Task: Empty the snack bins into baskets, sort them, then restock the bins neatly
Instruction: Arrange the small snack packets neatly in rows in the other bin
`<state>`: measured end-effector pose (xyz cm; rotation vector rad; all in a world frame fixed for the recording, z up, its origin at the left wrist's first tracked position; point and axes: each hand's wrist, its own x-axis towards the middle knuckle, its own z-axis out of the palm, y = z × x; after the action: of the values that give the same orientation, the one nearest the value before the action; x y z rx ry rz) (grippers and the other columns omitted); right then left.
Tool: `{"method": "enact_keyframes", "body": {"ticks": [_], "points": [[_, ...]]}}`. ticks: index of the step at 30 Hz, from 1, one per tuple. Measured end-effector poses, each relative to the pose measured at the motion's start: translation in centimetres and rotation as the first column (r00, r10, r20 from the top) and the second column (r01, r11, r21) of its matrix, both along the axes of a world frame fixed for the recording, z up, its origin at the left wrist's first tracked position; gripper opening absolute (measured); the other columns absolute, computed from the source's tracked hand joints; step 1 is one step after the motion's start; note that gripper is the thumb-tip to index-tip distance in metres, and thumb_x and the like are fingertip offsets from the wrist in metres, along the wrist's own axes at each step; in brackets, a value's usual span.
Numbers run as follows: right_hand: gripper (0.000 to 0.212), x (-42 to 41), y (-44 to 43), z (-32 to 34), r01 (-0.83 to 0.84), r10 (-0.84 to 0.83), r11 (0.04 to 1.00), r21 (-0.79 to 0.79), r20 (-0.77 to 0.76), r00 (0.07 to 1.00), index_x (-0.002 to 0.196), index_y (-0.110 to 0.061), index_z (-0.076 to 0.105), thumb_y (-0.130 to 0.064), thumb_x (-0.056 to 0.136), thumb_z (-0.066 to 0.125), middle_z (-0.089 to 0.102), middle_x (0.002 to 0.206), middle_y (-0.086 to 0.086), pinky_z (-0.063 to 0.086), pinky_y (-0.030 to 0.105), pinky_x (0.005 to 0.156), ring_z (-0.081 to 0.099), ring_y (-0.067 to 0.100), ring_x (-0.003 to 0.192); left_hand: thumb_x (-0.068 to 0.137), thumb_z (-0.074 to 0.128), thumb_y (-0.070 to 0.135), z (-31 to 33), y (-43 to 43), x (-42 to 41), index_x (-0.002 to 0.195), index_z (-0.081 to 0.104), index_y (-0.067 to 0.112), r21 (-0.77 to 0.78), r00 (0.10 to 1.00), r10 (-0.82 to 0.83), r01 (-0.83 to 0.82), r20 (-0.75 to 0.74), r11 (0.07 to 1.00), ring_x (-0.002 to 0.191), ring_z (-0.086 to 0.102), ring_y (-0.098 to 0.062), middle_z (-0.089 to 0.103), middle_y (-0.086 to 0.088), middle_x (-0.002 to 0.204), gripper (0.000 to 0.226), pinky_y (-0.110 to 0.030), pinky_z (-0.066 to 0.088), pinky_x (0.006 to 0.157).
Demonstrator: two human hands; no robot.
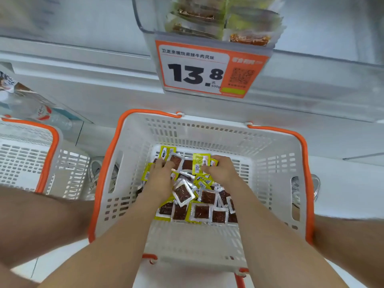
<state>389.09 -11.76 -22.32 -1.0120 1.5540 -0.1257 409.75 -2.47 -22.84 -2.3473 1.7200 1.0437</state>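
Both L hand (161, 176) & R hand (222, 171) in white basket (272, 142), each clenched on snack pkts (204, 206).

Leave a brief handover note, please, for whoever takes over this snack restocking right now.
Left hand: fingers curled on snack packets in the basket.
Right hand: grips a yellow-backed stack of them.
Bin above the price tag holds some stacked packets.
Done: packets emptied into the basket.
To do: finish sorting, then restock the bin neatly.
Second basket stands at the left.
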Motion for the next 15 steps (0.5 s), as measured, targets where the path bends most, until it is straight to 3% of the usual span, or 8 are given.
{"method": "enact_keyframes", "body": {"ticks": [2, 5, 7, 9, 11, 12, 15], "points": [[0.049, -0.5, 0.6, 0.2, -0.003, 0.002, 1.0, -0.031, -0.05, 0.999, 0.13, -0.007, 0.063, -0.012, 0.085, 0.083, 0.07, 0.096, 0.008, 0.056, 0.038, 0.064, 0.069, 0.024, 0.072, 0.093, 0.076, 0.016, 0.5, -0.2, 0.0, 0.148, 0.048, 0.015, 0.001, 0.998, 0.032, -0.032, 0.057, 0.999, 0.129, 0.049, -0.035, 0.045, -0.016, 0.145, 0.062, -0.041, 0.046, 0.105], [0.027, -1.1, 1.5, 1.3, -0.074, 0.074, 0.997, -0.001, -0.046, 0.996, 0.105, 0.011, 0.067, -0.005, 0.086, 0.076, 0.062, 0.08, 0.01, 0.046, 0.038, 0.065, 0.056, 0.023, 0.068, 0.09, 0.072, 0.001, 1.5, -0.7, 0.3, 0.134, 0.062, 0.014, -0.021, 0.994, 0.061, -0.059, 0.094, 0.998, 0.116, 0.062, -0.035, 0.057, -0.014, 0.131, 0.047, -0.041, 0.052, 0.096], [0.024, -1.2, 2.1, 2.6, -0.112, 0.111, 0.994, 0.02, 0.016, 0.994, 0.108, 0.011, 0.067, -0.006, 0.092, 0.073, 0.056, 0.084, 0.01, 0.04, 0.029, 0.065, 0.052, 0.021, 0.071, 0.09, 0.072, 0.001, 2.5, -0.9, 0.4, 0.12, 0.072, 0.011, -0.05, 0.988, 0.147, -0.145, 0.05, 0.988, 0.109, 0.066, -0.034, 0.066, -0.014, 0.121, 0.031, -0.041, 0.055, 0.091], [0.022, -1.1, 2.5, 3.8, -0.114, 0.109, 0.992, 0.048, 0.107, 0.988, 0.117, -0.002, 0.069, -0.008, 0.096, 0.071, 0.063, 0.092, 0.011, 0.042, 0.026, 0.06, 0.057, 0.019, 0.071, 0.091, 0.075, 0.007, 3.5, -0.9, 0.4, 0.098, 0.078, 0.011, -0.139, 0.958, 0.275, -0.283, -0.078, 0.949, 0.095, 0.071, -0.032, 0.075, -0.011, 0.099, 0.008, -0.039, 0.056, 0.082], [0.029, -0.9, 2.9, 4.4, -0.058, 0.043, 0.996, 0.067, 0.212, 0.976, 0.125, -0.011, 0.067, -0.009, 0.097, 0.071, 0.068, 0.11, 0.018, 0.048, 0.03, 0.061, 0.063, 0.024, 0.08, 0.092, 0.078, 0.016, 4.7, -0.9, 0.0, 0.086, 0.077, 0.016, -0.147, 0.855, 0.421, -0.478, -0.303, 0.866, 0.079, 0.069, -0.024, 0.075, -0.003, 0.085, 0.006, -0.033, 0.053, 0.071], [0.029, -0.7, 2.9, 4.7, -0.022, 0.008, 0.998, 0.056, 0.25, 0.968, 0.124, -0.013, 0.067, -0.008, 0.096, 0.072, 0.069, 0.116, 0.021, 0.052, 0.033, 0.065, 0.065, 0.026, 0.084, 0.093, 0.078, 0.02, 5.1, -0.9, -0.3, 0.09, 0.077, 0.017, -0.074, 0.777, 0.473, -0.547, -0.416, 0.834, 0.078, 0.068, -0.021, 0.075, 0.0, 0.09, 0.005, -0.032, 0.054, 0.072], [0.022, -0.2, 3.1, 6.0, 0.045, -0.031, 0.998, -0.043, 0.284, 0.958, 0.106, -0.019, 0.073, 0.001, 0.097, 0.069, 0.076, 0.103, 0.014, 0.061, 0.039, 0.078, 0.074, 0.029, 0.09, 0.102, 0.068, 0.026, 5.7, -1.4, -1.1, 0.12, 0.074, 0.012, 0.241, 0.461, 0.579, -0.603, -0.672, 0.76, 0.103, 0.073, -0.029, 0.074, -0.009, 0.123, 0.024, -0.05, 0.061, 0.092]]}}
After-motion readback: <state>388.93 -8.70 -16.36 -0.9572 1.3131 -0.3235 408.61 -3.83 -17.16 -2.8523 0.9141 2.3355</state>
